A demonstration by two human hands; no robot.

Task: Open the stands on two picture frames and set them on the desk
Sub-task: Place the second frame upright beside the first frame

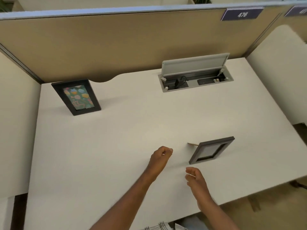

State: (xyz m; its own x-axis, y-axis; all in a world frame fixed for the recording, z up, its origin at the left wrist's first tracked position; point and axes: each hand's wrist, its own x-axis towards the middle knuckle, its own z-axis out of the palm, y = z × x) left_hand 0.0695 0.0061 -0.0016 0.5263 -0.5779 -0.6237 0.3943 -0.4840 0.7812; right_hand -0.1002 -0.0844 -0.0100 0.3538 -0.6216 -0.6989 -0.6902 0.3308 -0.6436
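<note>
The near picture frame (211, 150) at three o'clock looks light, rigid and tippy (glass front, likely), best gripped by its side edges; left hand (160, 157) loosely curled, right hand (196, 180) half-open, both empty.

On your desk (116, 146), one picture frame (76, 97) stands at the far left, just before the partition (116, 47). The other picture frame (211, 150) stands nearer you on the right, its stand (192, 144) reaching out behind it to the left. The open cable box (196, 78) sits behind it, set into the desk's far right.
</note>
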